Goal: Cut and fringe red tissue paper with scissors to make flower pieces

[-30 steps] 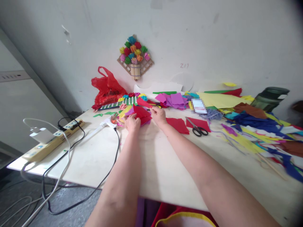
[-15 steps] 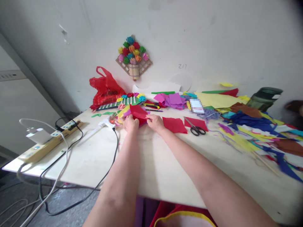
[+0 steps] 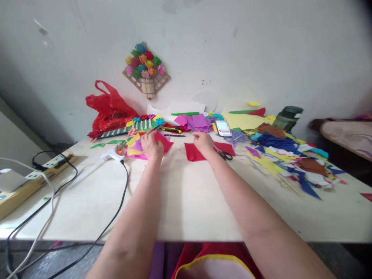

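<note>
My left hand (image 3: 152, 146) lies with fingers spread on a pile of red, purple and yellow sheets (image 3: 166, 142). Over the left one of two red pieces (image 3: 190, 152) is my right hand (image 3: 203, 142), its fingers drawn together; whether anything is between them is too small to tell. Black-handled scissors (image 3: 226, 155) rest on the other red piece (image 3: 228, 147), partly behind my right wrist. A white glue gun (image 3: 114, 154) with a black cord lies left of the pile. Behind the hands are a dark pen (image 3: 174, 135) and a yellow cutter (image 3: 172, 130).
A power strip (image 3: 52, 164) with cables is at the left. A red bag (image 3: 112, 106) stands at the back left. Purple sheets (image 3: 199, 122), a phone (image 3: 223, 128) and a green bottle (image 3: 287, 118) are along the back. Coloured scraps (image 3: 293, 155) cover the right side.
The view has turned to the right. My left hand has flattened onto the coloured sheets. My right hand has left them and moved right, over a red piece.
</note>
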Tool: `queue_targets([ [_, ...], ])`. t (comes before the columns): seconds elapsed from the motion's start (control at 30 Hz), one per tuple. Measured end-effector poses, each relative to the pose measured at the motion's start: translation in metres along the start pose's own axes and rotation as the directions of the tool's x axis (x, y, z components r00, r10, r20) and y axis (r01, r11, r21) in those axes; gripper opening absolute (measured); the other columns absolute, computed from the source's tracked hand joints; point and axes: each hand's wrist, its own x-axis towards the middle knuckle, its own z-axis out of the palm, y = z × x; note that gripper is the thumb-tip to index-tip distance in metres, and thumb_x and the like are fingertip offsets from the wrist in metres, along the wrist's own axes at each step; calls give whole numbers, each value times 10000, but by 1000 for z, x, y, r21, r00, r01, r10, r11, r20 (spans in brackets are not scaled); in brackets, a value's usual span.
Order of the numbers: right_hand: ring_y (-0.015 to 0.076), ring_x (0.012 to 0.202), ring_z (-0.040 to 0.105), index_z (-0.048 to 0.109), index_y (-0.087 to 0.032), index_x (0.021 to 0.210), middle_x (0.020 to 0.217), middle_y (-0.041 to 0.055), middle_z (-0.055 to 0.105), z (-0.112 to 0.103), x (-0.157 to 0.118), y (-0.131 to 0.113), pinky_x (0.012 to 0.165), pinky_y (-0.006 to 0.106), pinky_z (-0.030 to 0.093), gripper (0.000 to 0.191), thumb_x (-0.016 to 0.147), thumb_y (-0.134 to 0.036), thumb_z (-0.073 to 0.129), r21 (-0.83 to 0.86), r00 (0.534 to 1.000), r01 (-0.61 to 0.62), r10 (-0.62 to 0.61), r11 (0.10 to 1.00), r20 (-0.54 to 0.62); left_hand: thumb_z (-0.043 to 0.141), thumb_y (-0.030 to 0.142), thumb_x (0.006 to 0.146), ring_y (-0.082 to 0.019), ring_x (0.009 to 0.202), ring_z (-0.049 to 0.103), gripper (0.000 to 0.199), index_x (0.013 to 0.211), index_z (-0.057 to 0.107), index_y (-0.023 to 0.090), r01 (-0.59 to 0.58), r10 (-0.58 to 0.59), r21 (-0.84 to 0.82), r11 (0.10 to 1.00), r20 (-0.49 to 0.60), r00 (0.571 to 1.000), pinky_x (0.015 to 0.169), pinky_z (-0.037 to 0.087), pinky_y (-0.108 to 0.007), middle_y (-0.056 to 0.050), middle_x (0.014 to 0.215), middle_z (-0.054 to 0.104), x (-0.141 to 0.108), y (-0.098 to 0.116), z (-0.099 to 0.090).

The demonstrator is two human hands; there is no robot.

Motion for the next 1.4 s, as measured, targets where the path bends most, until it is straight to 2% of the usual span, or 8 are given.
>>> queue_targets([
  [0.07,239,993,613,697,-238,1009,1079,53,680,-14,3,16,774,309,473,329,737,-158,531,-70,992,-61,68,996,102,451,81,698,-223,1113,518,419,1055,632,206,-54,69,-85,995,174,982,980,373,-326,-65,1152,617,-5,10,10],
  [0.17,253,970,620,729,-247,907,1046,60,690,-27,0,35,746,307,467,283,700,-144,566,-158,976,-64,94,985,196,482,167,747,-202,922,614,302,985,660,213,-44,111,-160,986,440,891,840,440,-279,-55,938,687,-15,21,23],
  [0.33,246,933,628,735,-268,876,1003,53,702,-31,-8,50,730,308,462,235,727,-208,563,-195,982,34,4,980,190,635,471,671,-249,890,617,356,933,649,231,128,-87,-20,992,627,774,767,430,-300,-75,871,690,-26,41,31],
  [0.47,231,930,629,732,-281,910,998,27,707,-28,-14,50,760,297,459,256,721,-222,571,-169,959,124,-75,978,272,761,496,476,-356,1082,515,380,651,593,203,273,-273,86,958,562,781,848,390,-383,-153,886,669,-33,61,34],
  [0.67,250,972,612,723,-265,975,1087,51,675,-28,-22,46,823,313,447,304,686,-225,636,-200,911,214,-122,956,393,670,413,612,-377,1129,466,241,644,591,187,128,-230,222,966,530,816,893,351,-446,-188,1017,639,-48,73,44],
  [1.17,231,930,618,732,-250,903,1061,55,676,-18,-16,60,780,282,456,246,669,-229,662,-110,921,157,-105,982,376,561,330,755,-235,803,619,162,834,642,215,324,-287,-15,946,426,858,687,425,-298,-84,814,679,-45,57,43],
  [1.3,233,934,626,720,-234,926,1085,64,669,-16,-15,63,775,275,459,282,680,-166,600,-102,926,171,-124,980,356,554,347,758,-230,789,611,174,705,637,203,271,-242,-20,963,391,888,703,420,-294,-63,709,661,-39,46,43],
  [1.4,241,1001,609,689,-208,1016,1146,83,645,-10,-13,67,830,293,454,358,696,-118,556,-52,944,137,-115,989,308,580,327,733,-194,713,600,151,657,598,198,367,-298,-120,923,381,875,666,425,-271,-24,620,621,-36,40,47],
])
